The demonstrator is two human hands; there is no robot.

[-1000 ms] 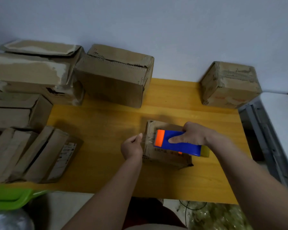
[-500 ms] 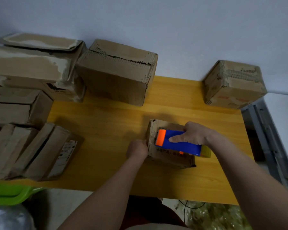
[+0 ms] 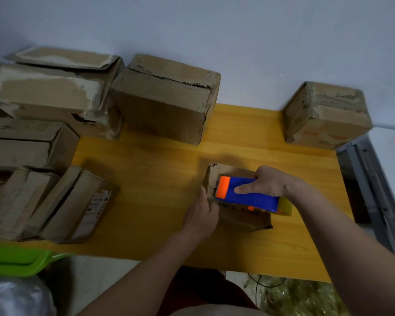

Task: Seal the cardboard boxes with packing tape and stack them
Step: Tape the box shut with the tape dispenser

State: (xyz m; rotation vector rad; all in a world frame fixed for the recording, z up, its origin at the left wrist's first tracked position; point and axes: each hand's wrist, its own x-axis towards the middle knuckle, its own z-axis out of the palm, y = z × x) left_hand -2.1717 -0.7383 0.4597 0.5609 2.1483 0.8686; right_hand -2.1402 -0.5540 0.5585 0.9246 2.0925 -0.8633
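Observation:
A small cardboard box [image 3: 242, 216] lies on the yellow wooden table [image 3: 160, 179], near its front middle. On top of it rests a blue tape dispenser [image 3: 249, 197] with an orange front end. My right hand [image 3: 269, 182] grips the dispenser from above, forefinger stretched along its blue body. My left hand [image 3: 202, 212] is at the box's left end, fingers curled against that side where the tape comes down. The tape roll [image 3: 285, 207] peeks out yellowish behind the dispenser.
A big box [image 3: 167, 99] stands at the back middle and another box [image 3: 326, 115] at the back right corner. Several boxes crowd the left side [image 3: 43, 106]. A green plastic lid [image 3: 21, 261] sits low left. A metal frame [image 3: 372, 190] borders the table's right edge.
My left hand has moved right from beside the box onto its left end and now presses there. The dispenser has stayed on top of the box in my right hand.

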